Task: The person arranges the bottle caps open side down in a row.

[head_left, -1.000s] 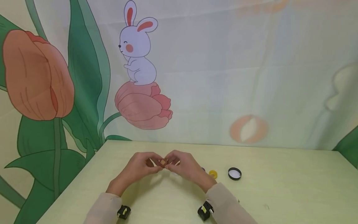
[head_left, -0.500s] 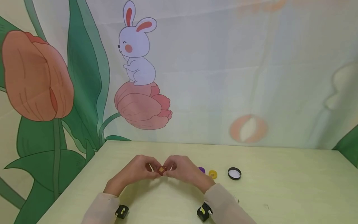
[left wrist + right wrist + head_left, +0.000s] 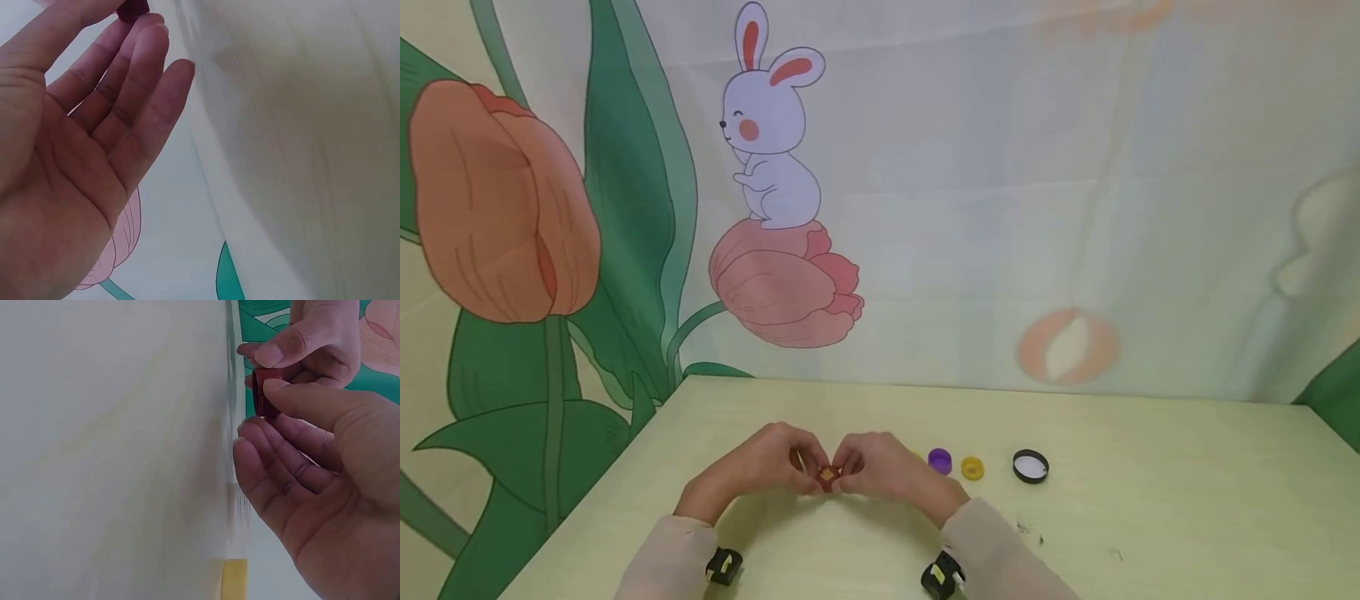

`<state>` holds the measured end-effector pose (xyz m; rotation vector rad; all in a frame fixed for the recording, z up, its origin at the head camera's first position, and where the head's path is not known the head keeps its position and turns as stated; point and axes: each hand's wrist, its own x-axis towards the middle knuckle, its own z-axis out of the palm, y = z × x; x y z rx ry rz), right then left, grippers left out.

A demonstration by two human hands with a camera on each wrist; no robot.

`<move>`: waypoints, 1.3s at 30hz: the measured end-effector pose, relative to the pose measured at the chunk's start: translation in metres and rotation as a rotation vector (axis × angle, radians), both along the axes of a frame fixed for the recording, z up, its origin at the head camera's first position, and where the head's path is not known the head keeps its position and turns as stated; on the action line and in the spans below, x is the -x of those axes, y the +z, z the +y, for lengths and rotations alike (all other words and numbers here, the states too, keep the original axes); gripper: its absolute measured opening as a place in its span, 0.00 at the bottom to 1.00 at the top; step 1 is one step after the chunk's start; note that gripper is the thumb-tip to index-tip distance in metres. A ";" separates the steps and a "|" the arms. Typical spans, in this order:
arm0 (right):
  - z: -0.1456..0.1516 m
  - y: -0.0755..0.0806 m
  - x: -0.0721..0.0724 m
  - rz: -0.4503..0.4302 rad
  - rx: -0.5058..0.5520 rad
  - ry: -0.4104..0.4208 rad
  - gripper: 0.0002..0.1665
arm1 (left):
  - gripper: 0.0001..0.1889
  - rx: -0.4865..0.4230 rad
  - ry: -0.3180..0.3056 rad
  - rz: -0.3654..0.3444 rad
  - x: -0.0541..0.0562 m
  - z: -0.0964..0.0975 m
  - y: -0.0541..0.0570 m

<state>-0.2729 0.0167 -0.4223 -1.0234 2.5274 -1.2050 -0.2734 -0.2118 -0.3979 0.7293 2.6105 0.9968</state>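
A small dark red bottle cap (image 3: 828, 475) with a gold mark on its top is held between both hands, low over the table. My left hand (image 3: 771, 461) pinches it from the left, and my right hand (image 3: 883, 468) pinches the opposite side. From the right wrist, the red cap (image 3: 260, 403) shows its hollow side, with the right thumb across its wall. Only the lower end of the cap (image 3: 132, 9) enters the left wrist view, at the top edge by the left fingertips.
To the right of my right hand lie a purple cap (image 3: 940, 461), a yellow cap (image 3: 972, 468) and a larger black-rimmed round lid (image 3: 1030, 467) with a white inside. Behind the pale table (image 3: 1150, 483) hangs a cloth (image 3: 962, 208) printed with a rabbit and tulips.
Both hands have come down the view, nearer the body and slightly left, keeping hold of the red cap. The purple cap, mostly covered by the right hand before, now shows fully.
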 end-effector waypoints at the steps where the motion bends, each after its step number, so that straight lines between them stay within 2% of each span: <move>1: -0.001 -0.001 -0.001 0.001 -0.004 0.001 0.08 | 0.09 0.003 -0.003 -0.004 0.000 0.000 0.000; 11: -0.005 -0.002 -0.007 -0.006 -0.025 -0.009 0.08 | 0.10 0.010 -0.013 -0.036 -0.002 -0.003 -0.003; 19: -0.006 -0.004 -0.007 -0.048 -0.034 -0.023 0.08 | 0.11 0.015 -0.024 -0.041 -0.003 -0.003 -0.003; 25: -0.007 -0.003 -0.007 -0.038 -0.042 -0.023 0.08 | 0.12 0.035 -0.021 -0.044 -0.003 -0.002 -0.003; 39: -0.008 -0.001 -0.009 -0.023 -0.064 -0.025 0.09 | 0.12 0.046 -0.057 -0.038 -0.001 -0.002 -0.002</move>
